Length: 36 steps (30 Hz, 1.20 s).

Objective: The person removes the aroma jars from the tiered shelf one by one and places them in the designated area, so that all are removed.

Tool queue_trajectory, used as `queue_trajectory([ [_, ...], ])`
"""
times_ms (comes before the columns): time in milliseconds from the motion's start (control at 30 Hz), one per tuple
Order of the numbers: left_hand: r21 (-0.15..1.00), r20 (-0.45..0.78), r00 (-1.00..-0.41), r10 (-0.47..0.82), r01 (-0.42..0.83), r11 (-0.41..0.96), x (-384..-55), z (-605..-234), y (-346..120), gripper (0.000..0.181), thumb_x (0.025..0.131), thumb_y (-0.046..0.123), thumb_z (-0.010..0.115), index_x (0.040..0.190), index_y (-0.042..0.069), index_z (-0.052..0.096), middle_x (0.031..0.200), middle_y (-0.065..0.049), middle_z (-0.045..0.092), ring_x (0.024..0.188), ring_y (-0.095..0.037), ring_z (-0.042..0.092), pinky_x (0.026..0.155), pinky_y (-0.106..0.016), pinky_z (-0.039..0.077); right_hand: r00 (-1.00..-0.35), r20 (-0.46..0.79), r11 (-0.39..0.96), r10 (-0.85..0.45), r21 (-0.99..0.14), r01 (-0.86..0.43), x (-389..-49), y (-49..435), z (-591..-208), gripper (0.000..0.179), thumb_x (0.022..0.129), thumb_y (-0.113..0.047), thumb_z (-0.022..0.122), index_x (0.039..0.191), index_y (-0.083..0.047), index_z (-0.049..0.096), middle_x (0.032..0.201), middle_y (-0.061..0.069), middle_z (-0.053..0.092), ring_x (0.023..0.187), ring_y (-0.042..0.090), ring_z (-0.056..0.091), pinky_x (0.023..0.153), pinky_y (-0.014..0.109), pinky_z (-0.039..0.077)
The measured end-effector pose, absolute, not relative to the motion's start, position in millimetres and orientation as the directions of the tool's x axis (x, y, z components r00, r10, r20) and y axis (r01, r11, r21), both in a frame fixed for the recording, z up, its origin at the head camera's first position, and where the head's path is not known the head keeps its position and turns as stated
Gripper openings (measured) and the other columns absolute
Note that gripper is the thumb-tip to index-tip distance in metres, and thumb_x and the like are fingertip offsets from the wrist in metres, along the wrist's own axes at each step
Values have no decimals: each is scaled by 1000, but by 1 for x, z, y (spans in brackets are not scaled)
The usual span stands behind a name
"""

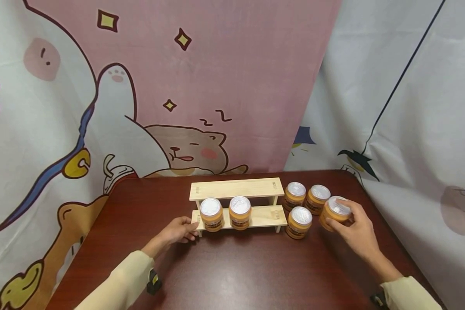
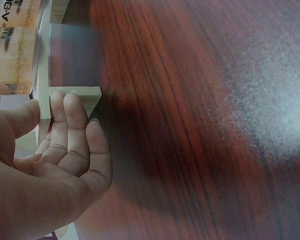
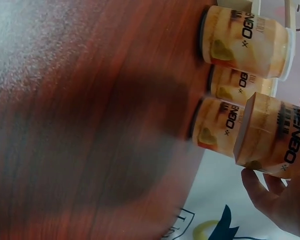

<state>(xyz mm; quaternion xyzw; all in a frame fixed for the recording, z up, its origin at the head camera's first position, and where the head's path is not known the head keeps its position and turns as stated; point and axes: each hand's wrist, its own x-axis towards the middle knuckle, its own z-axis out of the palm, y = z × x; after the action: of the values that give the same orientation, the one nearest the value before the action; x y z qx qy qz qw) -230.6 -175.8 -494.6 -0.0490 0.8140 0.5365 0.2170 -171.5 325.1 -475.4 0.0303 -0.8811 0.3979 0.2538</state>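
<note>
My right hand [image 1: 359, 232] grips an orange jar with a silver lid [image 1: 329, 214] at the right of the table. In the right wrist view this jar [image 3: 275, 132] is slightly tilted, its base clear of the table. With its thumb on top and fingers below, my left hand [image 1: 175, 231] pinches the left end of a two-step wooden rack [image 1: 232, 188]. On the rack's lower step stand two like jars, a left one [image 1: 211, 215] and a right one [image 1: 240, 214]. The left wrist view shows the thumb beside the left jar [image 2: 12, 60].
Three more jars stand on the table right of the rack: a front jar [image 1: 299, 223], a back left jar [image 1: 294, 196] and a back right jar [image 1: 317, 199]. The dark red table [image 1: 255, 271] meets cartoon-printed curtains [image 1: 255, 86] at the back and sides.
</note>
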Motion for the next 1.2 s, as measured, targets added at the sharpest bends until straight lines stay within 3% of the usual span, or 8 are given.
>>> queue_trajectory([
  [733, 855, -408, -900, 154, -317, 411, -230, -496, -178, 24, 102, 23, 58, 108, 0, 56, 88, -9, 72, 71, -12, 64, 69, -34, 51, -877, 466, 665, 119, -693, -278, -183, 320, -496, 63, 71, 5, 86, 127, 0, 57, 124, 16, 56, 100, -17, 46, 77, 0, 41],
  [1200, 859, -405, -902, 150, -319, 400, -232, -498, -179, 22, 102, 22, 58, 107, 0, 56, 86, -7, 72, 70, -12, 64, 68, -33, 50, -884, 454, 674, 112, -688, -268, -188, 318, -502, 62, 71, 0, 88, 126, -2, 59, 121, 19, 57, 100, -14, 44, 77, -1, 38],
])
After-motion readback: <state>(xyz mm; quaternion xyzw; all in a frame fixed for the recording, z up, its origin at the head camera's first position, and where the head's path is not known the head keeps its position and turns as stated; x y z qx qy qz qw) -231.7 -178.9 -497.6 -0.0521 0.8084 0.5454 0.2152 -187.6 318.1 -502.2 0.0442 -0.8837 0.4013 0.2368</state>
